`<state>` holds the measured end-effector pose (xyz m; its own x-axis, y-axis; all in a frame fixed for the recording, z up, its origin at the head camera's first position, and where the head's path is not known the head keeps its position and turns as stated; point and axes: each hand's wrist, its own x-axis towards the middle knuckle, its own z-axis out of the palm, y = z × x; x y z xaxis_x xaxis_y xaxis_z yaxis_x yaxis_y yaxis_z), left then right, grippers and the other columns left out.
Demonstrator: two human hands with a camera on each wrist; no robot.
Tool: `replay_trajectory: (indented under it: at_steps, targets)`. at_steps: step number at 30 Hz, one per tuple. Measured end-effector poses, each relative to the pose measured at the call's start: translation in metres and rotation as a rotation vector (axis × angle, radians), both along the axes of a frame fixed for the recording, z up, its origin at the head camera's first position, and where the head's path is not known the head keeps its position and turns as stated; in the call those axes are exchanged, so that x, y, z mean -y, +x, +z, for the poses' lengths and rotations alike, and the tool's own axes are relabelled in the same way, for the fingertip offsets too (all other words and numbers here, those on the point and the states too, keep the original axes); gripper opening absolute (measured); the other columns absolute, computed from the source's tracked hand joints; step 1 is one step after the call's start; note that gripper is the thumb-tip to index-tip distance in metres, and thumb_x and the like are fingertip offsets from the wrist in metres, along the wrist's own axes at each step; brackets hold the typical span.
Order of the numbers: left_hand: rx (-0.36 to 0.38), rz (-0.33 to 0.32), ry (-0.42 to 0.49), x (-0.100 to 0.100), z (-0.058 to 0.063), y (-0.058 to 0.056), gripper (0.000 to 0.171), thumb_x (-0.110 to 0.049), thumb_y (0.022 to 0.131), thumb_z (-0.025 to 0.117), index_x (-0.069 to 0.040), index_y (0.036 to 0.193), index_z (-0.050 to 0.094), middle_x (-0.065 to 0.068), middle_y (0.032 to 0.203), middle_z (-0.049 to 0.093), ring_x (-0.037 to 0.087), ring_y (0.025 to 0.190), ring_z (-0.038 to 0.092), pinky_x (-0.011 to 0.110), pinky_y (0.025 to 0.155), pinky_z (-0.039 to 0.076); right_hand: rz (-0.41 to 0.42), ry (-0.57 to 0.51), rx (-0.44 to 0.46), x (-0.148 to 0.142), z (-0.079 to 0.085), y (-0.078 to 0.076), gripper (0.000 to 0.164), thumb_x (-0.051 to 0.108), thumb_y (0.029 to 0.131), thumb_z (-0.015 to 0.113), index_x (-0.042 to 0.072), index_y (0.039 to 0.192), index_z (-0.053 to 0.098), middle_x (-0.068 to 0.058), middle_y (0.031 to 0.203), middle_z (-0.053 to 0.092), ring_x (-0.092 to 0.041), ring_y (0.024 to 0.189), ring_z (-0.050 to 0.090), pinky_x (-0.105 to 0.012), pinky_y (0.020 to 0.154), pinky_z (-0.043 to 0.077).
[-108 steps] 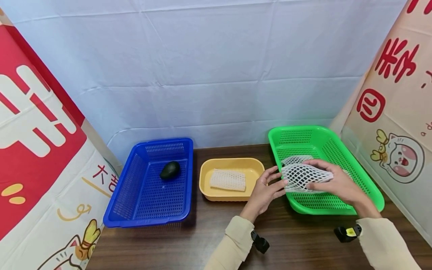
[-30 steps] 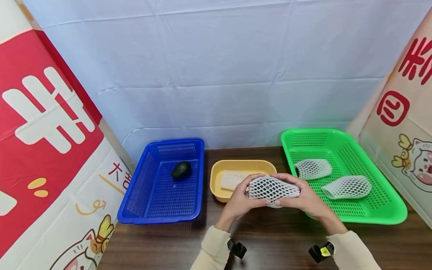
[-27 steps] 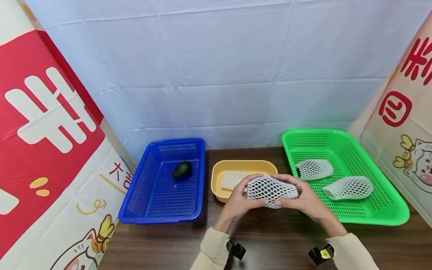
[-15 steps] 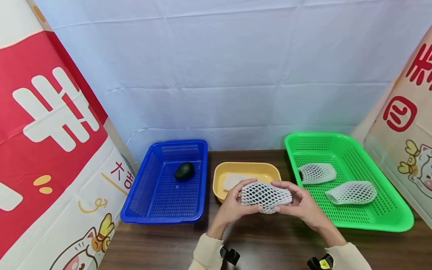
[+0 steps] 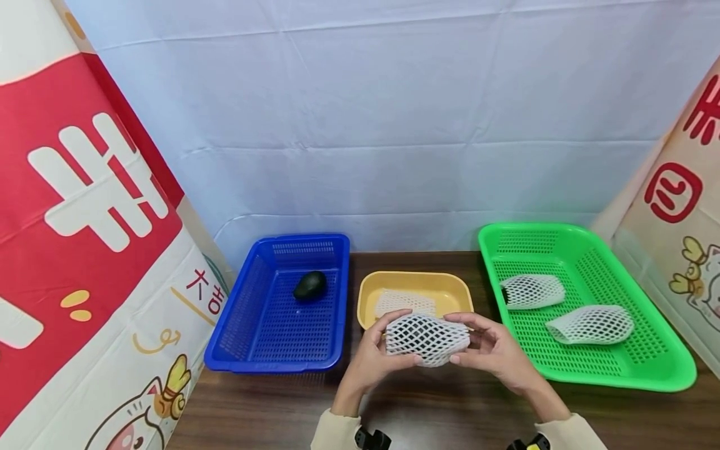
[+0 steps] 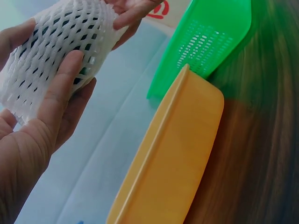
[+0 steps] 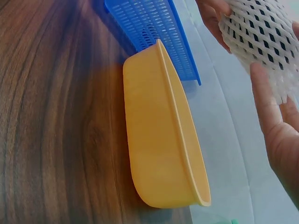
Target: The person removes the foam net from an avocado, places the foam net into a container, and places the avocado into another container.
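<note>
In the head view, both hands hold a white foam net sleeve (image 5: 427, 339) with something dark, avocado-like, showing through its mesh. My left hand (image 5: 368, 357) grips the sleeve's left end between thumb and fingers. At the other end my right hand (image 5: 497, 356) pinches the narrower mesh. The sleeve is held up in front of a yellow tray (image 5: 450, 281), where a flat foam net sleeve (image 5: 402, 302) lies. The left wrist view shows the fingers (image 6: 60, 88) wrapped around the mesh; the right wrist view shows the right hand (image 7: 280, 130) at the sleeve's other end.
To the left stands a blue basket (image 5: 270, 367) with one dark green avocado (image 5: 310, 285). On the right, a green basket (image 5: 624, 382) holds two sleeved pieces, one (image 5: 533, 291) with a dark end showing and another (image 5: 592, 325). All stand on a brown wooden table (image 5: 264, 412).
From over the green basket, both hands have brought the sleeved piece left to in front of the yellow tray. In the last second it has come slightly nearer; the camera view has also shifted.
</note>
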<state>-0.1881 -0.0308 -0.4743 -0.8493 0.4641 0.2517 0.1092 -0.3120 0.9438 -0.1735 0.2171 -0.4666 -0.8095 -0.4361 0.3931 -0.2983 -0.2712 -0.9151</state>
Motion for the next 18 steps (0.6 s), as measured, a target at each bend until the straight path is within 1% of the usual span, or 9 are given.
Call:
replay_trajectory:
  at_steps: [4, 8, 10, 11, 14, 18]
  targets:
    - [-0.029, 0.008, -0.018, 0.005, -0.004, 0.003, 0.071, 0.009, 0.074, 0.079, -0.004, 0.137, 0.05, 0.015, 0.126, 0.053, 0.026, 0.109, 0.055, 0.036, 0.086, 0.052, 0.023, -0.031, 0.04, 0.005, -0.005, 0.004, 0.059, -0.022, 0.077, 0.066, -0.012, 0.132, 0.045, -0.012, 0.128, 0.055, -0.025, 0.105, 0.062, -0.038, 0.078, 0.055]
    - [-0.042, -0.003, -0.017, 0.01, -0.008, 0.005, 0.073, 0.012, 0.072, 0.079, 0.001, 0.137, 0.048, 0.015, 0.126, 0.054, 0.026, 0.109, 0.055, 0.036, 0.087, 0.051, 0.06, -0.07, 0.035, 0.013, -0.012, 0.008, 0.058, -0.023, 0.078, 0.064, -0.015, 0.132, 0.042, -0.014, 0.127, 0.055, -0.025, 0.104, 0.062, -0.037, 0.078, 0.055]
    - [-0.048, -0.009, -0.01, 0.012, -0.01, 0.006, 0.073, 0.014, 0.071, 0.078, 0.004, 0.137, 0.047, 0.015, 0.127, 0.054, 0.026, 0.11, 0.055, 0.036, 0.089, 0.05, 0.056, -0.082, 0.034, 0.016, -0.015, 0.011, 0.057, -0.023, 0.079, 0.063, -0.015, 0.132, 0.042, -0.015, 0.126, 0.055, -0.024, 0.104, 0.061, -0.037, 0.079, 0.055]
    - [-0.052, -0.008, -0.015, 0.013, -0.011, 0.007, 0.073, 0.014, 0.071, 0.078, 0.004, 0.137, 0.047, 0.016, 0.127, 0.054, 0.026, 0.11, 0.055, 0.036, 0.089, 0.05, 0.049, -0.089, 0.048, 0.018, -0.017, 0.013, 0.057, -0.022, 0.08, 0.063, -0.014, 0.132, 0.043, -0.014, 0.126, 0.055, -0.023, 0.104, 0.062, -0.036, 0.079, 0.055]
    - [-0.054, 0.004, -0.056, 0.017, -0.015, 0.009, 0.072, 0.012, 0.071, 0.08, 0.004, 0.135, 0.049, 0.014, 0.125, 0.055, 0.025, 0.109, 0.056, 0.034, 0.089, 0.05, 0.041, -0.106, 0.073, 0.022, -0.022, 0.018, 0.055, -0.02, 0.082, 0.063, -0.013, 0.133, 0.044, -0.014, 0.126, 0.055, -0.023, 0.105, 0.061, -0.036, 0.08, 0.054]
    - [-0.028, 0.026, -0.134, 0.021, -0.021, 0.015, 0.071, 0.009, 0.069, 0.083, 0.002, 0.131, 0.051, 0.01, 0.122, 0.059, 0.023, 0.106, 0.058, 0.032, 0.089, 0.049, 0.046, -0.112, 0.1, 0.024, -0.03, 0.024, 0.052, -0.019, 0.083, 0.061, -0.013, 0.132, 0.045, -0.013, 0.125, 0.057, -0.023, 0.106, 0.06, -0.036, 0.081, 0.054]
